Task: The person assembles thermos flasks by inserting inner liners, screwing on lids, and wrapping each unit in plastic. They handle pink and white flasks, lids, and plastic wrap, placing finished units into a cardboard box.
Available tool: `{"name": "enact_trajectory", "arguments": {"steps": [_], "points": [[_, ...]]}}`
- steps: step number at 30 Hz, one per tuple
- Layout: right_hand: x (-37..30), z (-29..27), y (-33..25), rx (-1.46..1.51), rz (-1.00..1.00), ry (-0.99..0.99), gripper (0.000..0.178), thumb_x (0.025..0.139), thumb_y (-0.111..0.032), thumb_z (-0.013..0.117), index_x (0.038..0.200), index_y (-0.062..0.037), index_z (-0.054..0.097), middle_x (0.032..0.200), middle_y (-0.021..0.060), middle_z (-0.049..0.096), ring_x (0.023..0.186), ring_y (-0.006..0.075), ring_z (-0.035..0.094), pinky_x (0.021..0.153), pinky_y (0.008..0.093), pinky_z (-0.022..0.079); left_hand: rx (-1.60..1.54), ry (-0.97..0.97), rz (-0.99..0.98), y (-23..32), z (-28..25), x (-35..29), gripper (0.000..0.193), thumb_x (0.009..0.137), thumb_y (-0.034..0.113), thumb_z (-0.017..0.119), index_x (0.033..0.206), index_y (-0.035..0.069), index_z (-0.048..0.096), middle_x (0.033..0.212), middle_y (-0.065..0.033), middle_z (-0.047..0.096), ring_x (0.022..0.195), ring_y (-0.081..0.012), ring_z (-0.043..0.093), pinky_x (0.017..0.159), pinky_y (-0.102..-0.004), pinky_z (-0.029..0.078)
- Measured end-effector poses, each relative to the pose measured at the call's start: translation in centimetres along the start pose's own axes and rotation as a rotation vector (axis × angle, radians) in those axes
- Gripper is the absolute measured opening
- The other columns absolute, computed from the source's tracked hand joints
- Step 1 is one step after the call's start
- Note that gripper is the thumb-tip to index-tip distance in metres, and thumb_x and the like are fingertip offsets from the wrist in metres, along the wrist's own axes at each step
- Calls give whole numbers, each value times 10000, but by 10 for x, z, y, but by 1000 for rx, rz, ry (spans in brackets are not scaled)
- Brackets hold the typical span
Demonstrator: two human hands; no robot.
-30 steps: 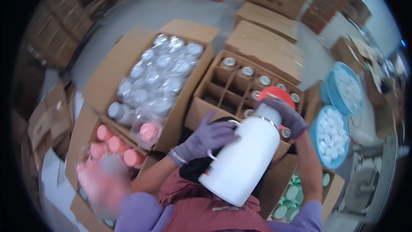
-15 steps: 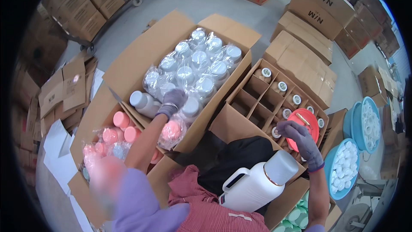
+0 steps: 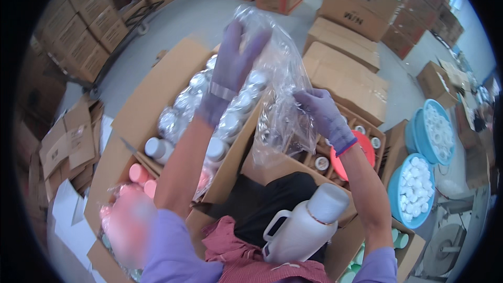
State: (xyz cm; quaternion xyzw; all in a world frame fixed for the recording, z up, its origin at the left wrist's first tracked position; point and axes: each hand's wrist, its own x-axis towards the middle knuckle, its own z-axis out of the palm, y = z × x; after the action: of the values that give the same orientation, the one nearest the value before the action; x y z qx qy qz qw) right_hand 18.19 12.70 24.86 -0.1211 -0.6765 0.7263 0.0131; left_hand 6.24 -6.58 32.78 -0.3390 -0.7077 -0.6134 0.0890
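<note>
Left gloved hand (image 3: 236,63) raised over the carton (image 3: 152,86) of wrapped bottles (image 3: 217,149), fingers spread wide against a clear plastic bag (image 3: 283,81); right gloved hand (image 3: 324,115) narrowed, thumb and fingers pinching the bag's right side. Bag hangs crumpled between the hands, its lower end over the near left corner of the divided box (image 3: 262,174). White flask (image 3: 301,233) with grey cap leans tilted at the lap, red dish (image 3: 367,153) beside the right wrist.
</note>
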Motion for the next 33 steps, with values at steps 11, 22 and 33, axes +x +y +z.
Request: {"name": "enact_trajectory", "arguments": {"steps": [11,22,33], "points": [[-115,-119,50,677,-79,-56,603,1008,-438,516,1461,-57,399,1425,137,505,1292,284,514,1093,465,419,-167,-263,-216,-91,168,-181,266,867,232,705,1024,20,680,930,-55,629,901,-147,561,829,-344,454],[-192,-115,151,-1038,-145,845,69,841,-41,652,888,-77,617,742,135,652,705,313,652,723,408,489,-623,-118,-670,-52,139,-204,261,904,90,622,1129,-25,687,929,-37,715,725,-96,615,643,-245,493],[-369,-8,133,-734,-333,-57,210,722,-142,608,923,-83,607,1042,124,598,1010,333,566,872,445,452,329,-562,132,-20,15,-346,211,797,138,694,984,42,672,1046,-158,635,1037,-341,590,949,-458,457]]}}
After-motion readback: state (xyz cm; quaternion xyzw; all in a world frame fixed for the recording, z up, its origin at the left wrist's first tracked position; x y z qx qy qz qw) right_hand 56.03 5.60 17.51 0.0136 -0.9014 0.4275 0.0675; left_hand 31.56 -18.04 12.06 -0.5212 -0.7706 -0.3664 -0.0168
